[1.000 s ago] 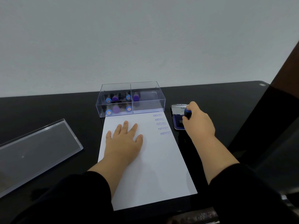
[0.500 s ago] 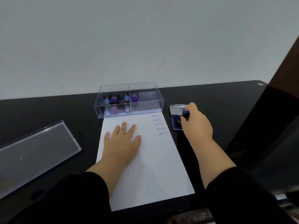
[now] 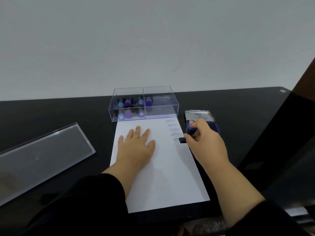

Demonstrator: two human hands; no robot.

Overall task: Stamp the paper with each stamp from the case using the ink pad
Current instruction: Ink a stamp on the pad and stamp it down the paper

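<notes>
White paper [image 3: 163,176] lies under the flat left hand [image 3: 136,147]; right hand [image 3: 204,142] grips a stamp [image 3: 189,129].

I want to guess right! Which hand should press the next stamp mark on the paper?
The right hand. It already grips the stamp at the paper's right edge, beside the row of blue marks. The left hand lies flat on the sheet, holding it steady.

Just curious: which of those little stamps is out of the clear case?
The blue-topped stamp, gripped in the right hand over the paper; the others sit inside the case.
</notes>
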